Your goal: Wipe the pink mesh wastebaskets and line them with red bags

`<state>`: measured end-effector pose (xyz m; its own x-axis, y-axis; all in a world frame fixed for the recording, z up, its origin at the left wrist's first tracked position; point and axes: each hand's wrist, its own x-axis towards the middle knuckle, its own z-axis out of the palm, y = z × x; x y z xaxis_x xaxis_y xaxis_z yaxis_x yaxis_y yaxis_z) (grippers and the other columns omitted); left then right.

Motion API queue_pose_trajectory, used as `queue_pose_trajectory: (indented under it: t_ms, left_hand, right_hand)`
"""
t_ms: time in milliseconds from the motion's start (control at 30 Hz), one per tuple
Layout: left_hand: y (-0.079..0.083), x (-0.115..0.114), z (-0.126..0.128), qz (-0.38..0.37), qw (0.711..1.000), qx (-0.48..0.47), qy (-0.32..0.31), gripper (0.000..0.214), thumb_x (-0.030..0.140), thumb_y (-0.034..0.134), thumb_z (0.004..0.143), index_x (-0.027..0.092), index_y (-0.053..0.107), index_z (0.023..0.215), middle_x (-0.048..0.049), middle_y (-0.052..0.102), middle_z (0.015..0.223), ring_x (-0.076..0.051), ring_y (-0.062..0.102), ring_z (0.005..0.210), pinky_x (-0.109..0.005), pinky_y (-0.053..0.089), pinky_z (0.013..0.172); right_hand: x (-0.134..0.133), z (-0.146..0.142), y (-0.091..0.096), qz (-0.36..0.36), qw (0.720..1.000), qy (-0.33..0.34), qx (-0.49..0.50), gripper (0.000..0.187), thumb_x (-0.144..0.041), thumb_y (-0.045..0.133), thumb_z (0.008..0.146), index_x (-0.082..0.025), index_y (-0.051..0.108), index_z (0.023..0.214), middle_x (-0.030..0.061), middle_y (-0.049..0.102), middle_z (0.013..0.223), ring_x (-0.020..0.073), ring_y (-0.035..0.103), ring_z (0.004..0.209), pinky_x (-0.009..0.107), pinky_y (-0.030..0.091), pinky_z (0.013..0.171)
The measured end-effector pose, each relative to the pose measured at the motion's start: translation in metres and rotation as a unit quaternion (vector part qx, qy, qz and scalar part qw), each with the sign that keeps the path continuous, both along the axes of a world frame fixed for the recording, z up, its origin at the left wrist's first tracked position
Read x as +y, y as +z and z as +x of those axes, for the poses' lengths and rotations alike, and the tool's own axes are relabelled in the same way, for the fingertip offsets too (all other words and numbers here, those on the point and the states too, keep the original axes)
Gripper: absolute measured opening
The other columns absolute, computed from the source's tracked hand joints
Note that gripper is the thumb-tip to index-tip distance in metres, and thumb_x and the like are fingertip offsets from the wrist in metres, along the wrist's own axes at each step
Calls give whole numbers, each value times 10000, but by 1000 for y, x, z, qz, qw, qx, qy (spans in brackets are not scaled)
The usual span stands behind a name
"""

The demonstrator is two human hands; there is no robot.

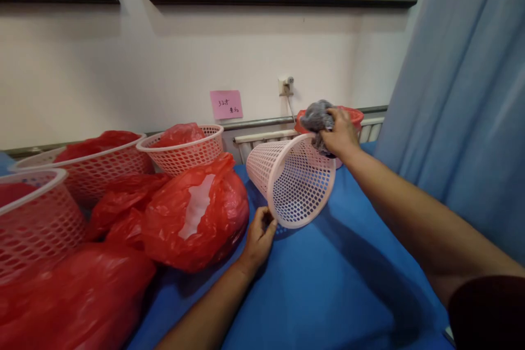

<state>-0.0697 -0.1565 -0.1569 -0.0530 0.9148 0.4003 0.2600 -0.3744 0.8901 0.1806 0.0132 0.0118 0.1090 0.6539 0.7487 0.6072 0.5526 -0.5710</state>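
A pink plastic basket point(262, 167) with round holes lies tilted on its side, its mouth turned towards me. My left hand point(261, 234) pinches its rim low on the left. In my right hand point(341, 134) is a bunched grey cloth point(318, 116), pressed against the top right of the basket's rim. The cloth hangs partly over the rim, and the fingertips behind it are hidden. Through the holes the blue surface shows, and nothing is seen inside the basket.
Red plastic bags point(217, 219) crowd the left of the blue-covered table point(295, 295), among pink baskets point(184, 156) holding red bags. Another basket lined with red plastic point(350, 115) stands behind my right hand. A radiator point(264, 136), a wall socket point(286, 86) and a blue curtain point(459, 120) border the table.
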Motion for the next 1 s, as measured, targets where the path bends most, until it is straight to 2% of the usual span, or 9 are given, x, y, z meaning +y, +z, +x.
queue_pose_trajectory:
  t_ms: [67, 133, 233, 333, 400, 500, 633, 800, 1000]
  left_hand:
    - [1, 1, -4, -16, 999, -31, 2, 271, 440, 589, 917, 188, 614, 1013, -35, 649, 924, -194, 605, 864, -315, 507, 809]
    - [0, 2, -8, -26, 997, -68, -11, 308, 480, 548, 933, 187, 627, 978, -33, 651, 879, -189, 599, 816, -309, 509, 772]
    - [0, 3, -12, -18, 988, -151, -13, 380, 522, 488, 953, 185, 648, 1021, -54, 688, 916, -199, 627, 840, -328, 526, 786]
    - [3, 2, -11, -31, 973, -230, 16, 462, 581, 451, 961, 181, 654, 1075, -77, 718, 981, -212, 661, 895, -348, 546, 809]
    - [7, 1, -10, -51, 971, -234, 11, 479, 613, 495, 942, 175, 655, 1051, -72, 716, 952, -204, 662, 867, -339, 547, 793]
    - [12, 2, -9, -44, 981, -189, 22, 400, 517, 770, 793, 177, 651, 968, -30, 690, 906, -175, 641, 842, -293, 525, 797]
    - [11, 6, -11, -28, 982, -181, 47, 380, 457, 840, 740, 182, 626, 891, 0, 658, 870, -144, 610, 809, -256, 498, 774]
    - [12, 8, -15, -17, 984, -168, 47, 377, 480, 812, 777, 178, 627, 905, -2, 648, 869, -138, 588, 794, -256, 485, 759]
    - [18, 5, -18, -1, 990, -135, 50, 362, 468, 829, 760, 176, 629, 838, 11, 623, 803, -138, 563, 750, -248, 475, 710]
  right_hand:
    - [-11, -17, -2, 48, 994, 66, -77, 559, -110, 611, 727, -206, 631, 1277, 131, 567, 1360, 329, 529, 1279, 557, 433, 1118]
    - [-39, -37, -19, 95, 976, 121, -151, 609, -87, 612, 743, -255, 624, 1328, 106, 488, 1485, 335, 499, 1313, 549, 440, 1103]
    - [-95, -60, -68, 126, 939, 190, -259, 488, -133, 618, 848, -330, 659, 1293, 55, 488, 1514, 296, 551, 1204, 496, 476, 1023]
    - [-137, -66, -124, 138, 870, 249, -402, 301, -272, 554, 993, -378, 676, 1247, 6, 567, 1458, 224, 569, 997, 396, 499, 852]
    - [-149, -59, -154, 126, 832, 259, -474, 241, -282, 548, 1009, -356, 710, 1172, 5, 604, 1411, 207, 548, 928, 375, 481, 803]
    - [-141, -38, -178, 79, 807, 243, -533, 184, -292, 573, 1004, -309, 741, 1077, 28, 610, 1392, 208, 541, 931, 372, 465, 783]
    - [-110, -9, -184, 29, 816, 188, -545, 179, -270, 580, 992, -273, 747, 1055, 64, 626, 1330, 236, 561, 958, 384, 463, 785]
    - [-74, 25, -183, -26, 866, 105, -489, 207, -138, 579, 939, -233, 751, 873, 76, 674, 1180, 221, 590, 923, 363, 463, 811]
    - [-32, 55, -160, -48, 942, -29, -331, 334, -73, 545, 856, -187, 720, 1117, 169, 584, 1302, 276, 625, 1028, 433, 525, 872]
